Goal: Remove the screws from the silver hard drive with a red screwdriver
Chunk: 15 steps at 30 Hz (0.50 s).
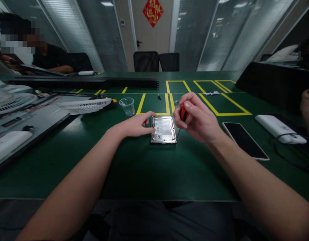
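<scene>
A silver hard drive (163,130) lies flat on the green table (154,174), its labelled face up. My left hand (139,125) rests at its left side, thumb and fingers apart, the fingertips touching its left edge and top. My right hand (197,117) is closed round the red and black handle of a screwdriver (185,113). The thin shaft points down to the drive's right edge near the front corner; whether the tip touches a screw is too small to tell. Behind the drive is a small black piece (159,97).
A clear plastic cup (127,107) stands behind my left hand. White fans (86,105) and a long panel fill the left. On the right lie a phone (246,140), a white power bank (280,128) and a black cable. People sit at both sides.
</scene>
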Each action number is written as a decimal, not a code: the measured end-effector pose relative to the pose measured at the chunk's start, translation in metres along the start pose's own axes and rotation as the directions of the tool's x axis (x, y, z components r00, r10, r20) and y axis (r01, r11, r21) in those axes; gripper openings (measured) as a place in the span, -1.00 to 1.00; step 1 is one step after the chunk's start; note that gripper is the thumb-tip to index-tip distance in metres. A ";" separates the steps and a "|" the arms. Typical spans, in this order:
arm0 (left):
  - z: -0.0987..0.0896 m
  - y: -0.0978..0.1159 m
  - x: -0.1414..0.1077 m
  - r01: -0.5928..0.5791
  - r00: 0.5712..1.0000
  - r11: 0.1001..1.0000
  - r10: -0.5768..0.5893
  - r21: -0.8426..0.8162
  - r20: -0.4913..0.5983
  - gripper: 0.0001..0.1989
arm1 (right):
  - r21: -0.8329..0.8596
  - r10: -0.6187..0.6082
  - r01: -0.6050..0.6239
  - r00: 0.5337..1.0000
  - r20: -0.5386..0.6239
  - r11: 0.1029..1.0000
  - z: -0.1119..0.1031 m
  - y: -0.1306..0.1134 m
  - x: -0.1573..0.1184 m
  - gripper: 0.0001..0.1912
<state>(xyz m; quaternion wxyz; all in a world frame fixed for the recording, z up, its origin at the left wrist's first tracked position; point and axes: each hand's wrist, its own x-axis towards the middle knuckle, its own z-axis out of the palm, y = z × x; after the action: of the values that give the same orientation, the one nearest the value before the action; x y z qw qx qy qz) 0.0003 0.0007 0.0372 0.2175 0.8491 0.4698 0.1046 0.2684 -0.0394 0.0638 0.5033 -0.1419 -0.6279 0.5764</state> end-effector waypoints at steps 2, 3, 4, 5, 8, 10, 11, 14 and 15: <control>0.001 -0.001 0.000 0.014 0.999 1.000 -0.014 0.009 0.031 -0.22 | -0.008 0.001 -0.001 1.000 -0.013 1.000 0.000 -0.001 0.001 -0.67; 0.002 -0.002 0.001 0.018 0.999 1.000 -0.018 0.010 0.041 -0.20 | -0.009 0.005 -0.005 1.000 -0.017 1.000 0.001 -0.001 0.002 -0.63; 0.003 -0.003 0.002 0.022 0.998 1.000 -0.023 0.008 0.051 -0.18 | -0.009 0.012 -0.012 1.000 -0.022 1.000 0.001 -0.001 0.003 -0.60; 0.005 -0.005 0.003 0.025 0.998 1.000 -0.025 0.003 0.058 -0.16 | -0.006 0.019 -0.019 1.000 -0.024 1.000 0.001 -0.002 0.003 -0.57; 0.009 -0.010 0.006 0.020 0.997 1.000 -0.019 -0.019 0.069 -0.14 | -0.001 0.030 -0.031 0.999 -0.023 1.000 0.000 -0.003 0.003 -0.59; 0.011 -0.011 0.007 0.010 0.998 0.999 -0.007 -0.039 0.064 -0.14 | -0.007 0.032 -0.032 0.999 -0.025 0.999 0.000 -0.003 0.002 -0.61; 0.012 -0.012 0.007 0.005 0.998 0.999 -0.002 -0.048 0.058 -0.14 | -0.012 0.031 -0.031 0.999 -0.028 0.999 0.000 -0.003 0.002 -0.62; 0.013 -0.012 0.007 -0.016 0.999 0.998 0.018 -0.054 0.038 -0.17 | -0.021 0.027 -0.028 0.999 -0.038 0.999 -0.001 -0.001 0.002 -0.63; 0.014 -0.011 0.006 -0.029 0.999 0.998 0.030 -0.048 0.028 -0.19 | -0.020 0.023 -0.024 0.999 -0.041 1.000 -0.001 -0.001 0.002 -0.64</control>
<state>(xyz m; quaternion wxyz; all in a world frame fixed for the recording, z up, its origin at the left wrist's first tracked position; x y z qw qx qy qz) 0.0007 0.0076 0.0197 0.2425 0.8520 0.4515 0.1068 0.2684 -0.0376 0.0654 0.5078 -0.1661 -0.6216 0.5728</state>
